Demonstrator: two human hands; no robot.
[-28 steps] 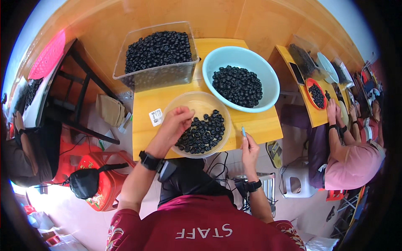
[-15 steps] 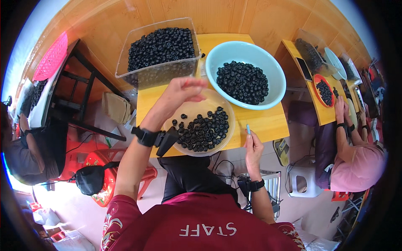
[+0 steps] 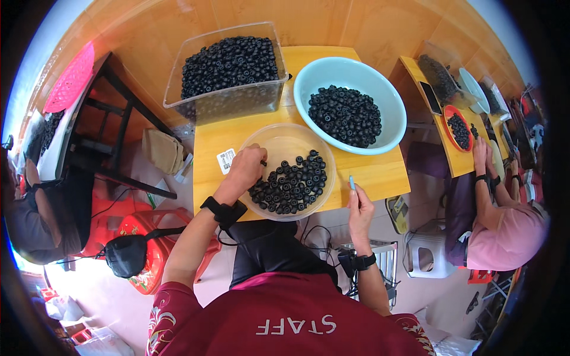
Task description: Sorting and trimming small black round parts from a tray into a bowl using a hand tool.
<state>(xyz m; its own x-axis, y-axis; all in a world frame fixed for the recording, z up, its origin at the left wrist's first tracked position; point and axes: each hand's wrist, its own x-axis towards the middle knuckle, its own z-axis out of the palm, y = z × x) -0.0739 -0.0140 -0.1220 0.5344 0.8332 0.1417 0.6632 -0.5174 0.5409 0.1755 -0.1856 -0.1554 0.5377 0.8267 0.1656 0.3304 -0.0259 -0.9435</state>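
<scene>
My left hand is at the left side of a shallow translucent bowl, its fingertips pinched on a small black ring-shaped part. Many more of these black parts lie in the near half of the bowl. Beyond the table's front edge, right of the bowl, my right hand grips a slim tool with a light blue handle between thumb and fingers. The tool points up and away from me; its thin tip is too small to make out.
Behind the bowl stand a clear plastic box heaped with black parts and a light blue basin of them. A white label lies on the yellow table. A person in pink works at another table; another sits at left.
My left hand has come down from above the bowl to its left side and now pinches a black part. The bowl has shifted slightly right, and the label has come into view. My right hand stays put.
</scene>
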